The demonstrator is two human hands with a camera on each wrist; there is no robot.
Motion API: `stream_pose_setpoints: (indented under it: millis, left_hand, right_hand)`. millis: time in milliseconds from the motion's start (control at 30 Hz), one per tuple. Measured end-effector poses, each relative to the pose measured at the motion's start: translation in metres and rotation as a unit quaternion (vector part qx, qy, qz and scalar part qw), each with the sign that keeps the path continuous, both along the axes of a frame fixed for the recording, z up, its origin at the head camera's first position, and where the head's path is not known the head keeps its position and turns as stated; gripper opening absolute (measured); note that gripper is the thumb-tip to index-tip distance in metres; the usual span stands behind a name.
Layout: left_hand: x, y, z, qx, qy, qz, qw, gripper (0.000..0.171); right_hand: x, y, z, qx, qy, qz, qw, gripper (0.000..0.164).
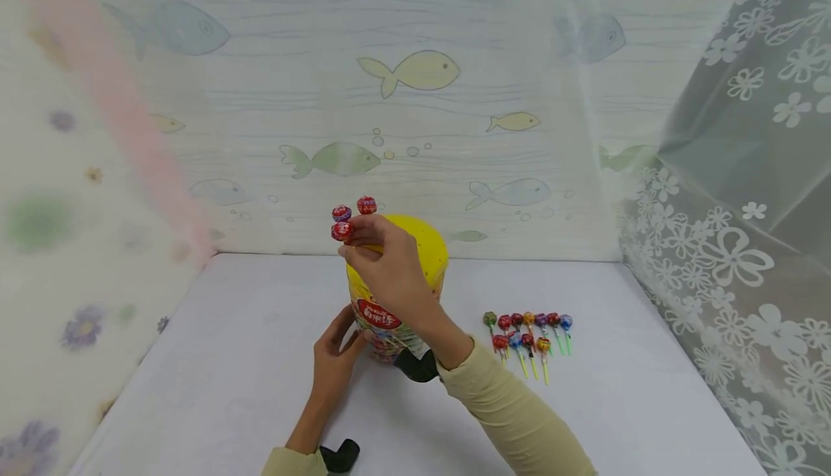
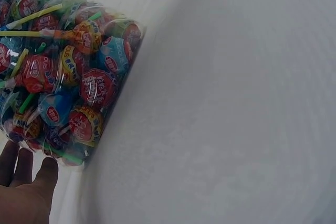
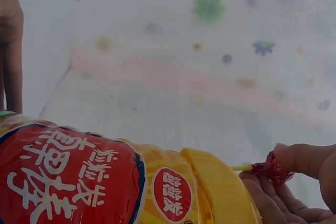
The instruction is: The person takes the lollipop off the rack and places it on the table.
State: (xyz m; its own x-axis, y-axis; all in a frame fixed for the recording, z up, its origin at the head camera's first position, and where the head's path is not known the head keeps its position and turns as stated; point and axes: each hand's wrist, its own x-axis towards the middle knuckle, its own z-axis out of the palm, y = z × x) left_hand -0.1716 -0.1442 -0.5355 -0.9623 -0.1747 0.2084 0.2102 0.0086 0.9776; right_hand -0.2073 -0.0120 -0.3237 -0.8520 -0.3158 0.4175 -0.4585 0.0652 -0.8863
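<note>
A clear plastic jar (image 1: 389, 342) full of wrapped lollipops stands on the table under a yellow lid (image 1: 428, 241) dotted with small marks. Low on the jar's left side, my left hand (image 1: 334, 360) holds it between thumb and fingers; its fingertips (image 2: 48, 169) show at the base in the left wrist view. Above the lid, my right hand (image 1: 389, 259) pinches a red-wrapped lollipop (image 3: 273, 169) by its head. The lollipop's yellow stick points to the lid top; whether it enters the lid is unclear. Two other lollipops (image 1: 366, 205) appear just beyond those fingers, their sticks mostly hidden.
Several lollipops (image 1: 528, 342) with coloured wrappers lie in two rows on the white table (image 1: 584, 418), right of the jar. A fish-patterned curtain (image 1: 415, 137) hangs behind. Flowered sheets border the left and right sides.
</note>
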Motion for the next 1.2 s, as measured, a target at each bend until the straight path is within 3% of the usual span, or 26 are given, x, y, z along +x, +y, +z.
stream_pose_setpoints:
  millis: [700, 1100, 1200]
  left_hand:
    - [-0.001, 0.000, 0.001, 0.005, 0.009, -0.002, 0.9999, 0.058]
    - [0.000, 0.000, 0.001, 0.007, 0.007, 0.002, 0.9999, 0.058]
    - [0.001, 0.000, 0.000, 0.003, 0.006, 0.005, 1.0000, 0.058]
  right_hand:
    - [0.003, -0.007, -0.007, -0.064, 0.062, -0.045, 0.995, 0.025]
    - [-0.001, -0.010, -0.009, -0.142, 0.113, -0.061, 0.982, 0.029]
    - [0.001, -0.008, -0.006, -0.153, 0.103, -0.053, 0.981, 0.028]
